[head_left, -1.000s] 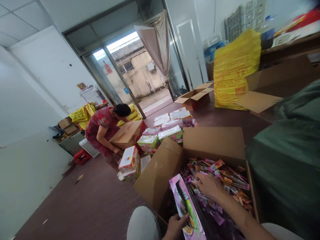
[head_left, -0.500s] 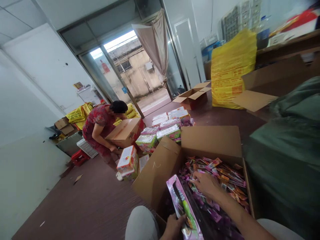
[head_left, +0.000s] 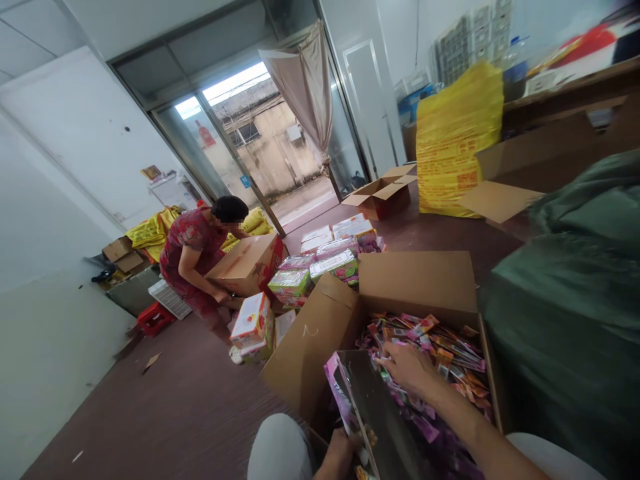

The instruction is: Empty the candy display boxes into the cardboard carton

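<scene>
your left hand (head_left: 339, 457) clamps the near end of the purple display box (head_left: 380, 408), tilted inside the open carton (head_left: 310, 347). your right hand (head_left: 407, 368) lies on the loose sachets (head_left: 450, 357), fingers curled, grip not discernible; box appears unfilled, carton heaped.

Person (head_left: 193, 257) bent over a carton (head_left: 245, 265), left of the door (head_left: 270, 153). Colour boxes (head_left: 325, 257) stacked in front of it. 1 open carton (head_left: 380, 195) and a yellow sack (head_left: 457, 143) to its right.
</scene>
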`<state>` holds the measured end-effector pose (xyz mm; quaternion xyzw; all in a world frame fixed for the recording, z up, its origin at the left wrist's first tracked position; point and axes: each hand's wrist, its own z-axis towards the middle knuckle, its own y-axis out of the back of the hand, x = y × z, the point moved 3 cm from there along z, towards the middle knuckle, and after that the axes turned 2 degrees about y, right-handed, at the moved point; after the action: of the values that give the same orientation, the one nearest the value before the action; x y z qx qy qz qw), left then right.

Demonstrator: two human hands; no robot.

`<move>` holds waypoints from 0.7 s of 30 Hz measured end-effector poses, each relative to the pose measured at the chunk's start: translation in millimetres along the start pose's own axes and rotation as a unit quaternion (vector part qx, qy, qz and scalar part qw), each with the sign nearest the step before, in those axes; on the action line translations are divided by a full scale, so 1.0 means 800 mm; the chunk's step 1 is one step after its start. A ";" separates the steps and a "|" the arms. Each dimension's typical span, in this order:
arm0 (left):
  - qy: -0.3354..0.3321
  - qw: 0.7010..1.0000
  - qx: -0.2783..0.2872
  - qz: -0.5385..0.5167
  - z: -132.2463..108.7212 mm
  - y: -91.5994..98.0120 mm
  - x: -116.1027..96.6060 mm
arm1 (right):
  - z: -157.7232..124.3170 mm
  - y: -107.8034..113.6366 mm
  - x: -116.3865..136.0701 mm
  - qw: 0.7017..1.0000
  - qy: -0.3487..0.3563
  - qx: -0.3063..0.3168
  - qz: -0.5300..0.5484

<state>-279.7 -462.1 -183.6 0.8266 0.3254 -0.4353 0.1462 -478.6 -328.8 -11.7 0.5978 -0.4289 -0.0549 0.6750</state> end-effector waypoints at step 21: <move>-0.042 0.999 0.013 0.033 0.000 0.005 -0.003 | 0.003 -0.005 -0.003 1.000 0.010 -0.011 -0.003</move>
<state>-278.0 -466.0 -182.3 0.8199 0.2861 -0.4682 0.1634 -480.1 -330.4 -16.8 0.5924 -0.4199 -0.0560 0.6852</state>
